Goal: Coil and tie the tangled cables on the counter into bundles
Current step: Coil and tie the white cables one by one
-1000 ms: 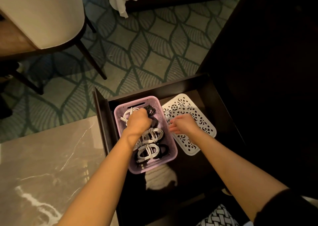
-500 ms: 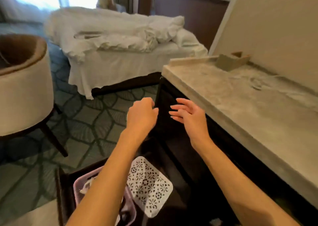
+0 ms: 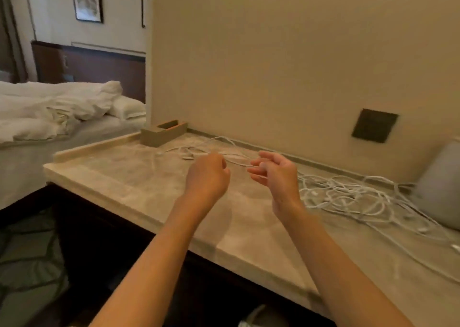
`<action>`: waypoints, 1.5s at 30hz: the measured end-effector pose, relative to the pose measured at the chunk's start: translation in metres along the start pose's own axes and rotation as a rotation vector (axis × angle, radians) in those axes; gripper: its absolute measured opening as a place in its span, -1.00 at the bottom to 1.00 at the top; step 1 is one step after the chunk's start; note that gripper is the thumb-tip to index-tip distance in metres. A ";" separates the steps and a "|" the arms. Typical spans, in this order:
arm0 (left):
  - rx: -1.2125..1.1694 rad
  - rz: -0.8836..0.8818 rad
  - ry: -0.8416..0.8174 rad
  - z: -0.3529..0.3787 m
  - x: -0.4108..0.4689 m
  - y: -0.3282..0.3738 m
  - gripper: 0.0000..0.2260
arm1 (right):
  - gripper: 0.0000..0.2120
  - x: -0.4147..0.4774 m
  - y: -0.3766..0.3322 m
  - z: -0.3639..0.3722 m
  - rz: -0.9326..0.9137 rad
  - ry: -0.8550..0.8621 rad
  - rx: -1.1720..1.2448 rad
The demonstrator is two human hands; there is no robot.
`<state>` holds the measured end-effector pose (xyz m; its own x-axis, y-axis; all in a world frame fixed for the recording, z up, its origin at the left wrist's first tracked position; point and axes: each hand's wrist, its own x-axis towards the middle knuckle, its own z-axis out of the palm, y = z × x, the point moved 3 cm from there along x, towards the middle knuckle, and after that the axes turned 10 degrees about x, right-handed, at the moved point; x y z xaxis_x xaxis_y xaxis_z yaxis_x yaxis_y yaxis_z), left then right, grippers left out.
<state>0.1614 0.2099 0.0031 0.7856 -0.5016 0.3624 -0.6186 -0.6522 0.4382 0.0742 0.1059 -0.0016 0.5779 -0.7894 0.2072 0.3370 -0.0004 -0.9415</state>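
Note:
A tangle of white cables (image 3: 348, 197) lies spread over the right half of the beige marble counter (image 3: 139, 177). One loose white cable (image 3: 189, 152) with a plug end trails left toward the back. My left hand (image 3: 207, 177) hovers over the middle of the counter, seen from the back, with its fingers curled in; I see nothing in it. My right hand (image 3: 276, 175) is beside it, palm turned inward and fingers relaxed and spread, just left of the tangle. A cable strand runs behind the gap between both hands; neither hand plainly grips it.
A small tan box (image 3: 163, 135) stands at the counter's back left corner. A grey rounded object (image 3: 440, 190) sits at the far right against the wall, under a dark wall plate (image 3: 374, 125). An unmade white bed (image 3: 62, 112) lies left. Dark cabinet front is below the counter.
My view rose from the open drawer with the pink basket of coiled cables to the counter top. Both hands left the drawer and moved up over the counter toward the loose cables.

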 end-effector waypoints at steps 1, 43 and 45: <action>-0.011 0.038 -0.023 0.008 0.000 0.018 -0.83 | -0.73 0.004 -0.004 -0.017 -0.002 0.033 -0.002; -0.377 0.372 -0.092 0.131 0.072 0.269 -0.76 | -0.84 0.120 -0.094 -0.304 -0.204 0.292 -0.457; -0.475 0.287 -0.218 0.138 0.073 0.267 -0.76 | -0.83 0.125 -0.093 -0.303 -0.160 0.253 -0.485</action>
<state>0.0557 -0.0793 0.0335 0.5397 -0.7585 0.3653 -0.7071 -0.1729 0.6857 -0.1101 -0.1783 0.0317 0.3316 -0.8787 0.3434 -0.0086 -0.3668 -0.9303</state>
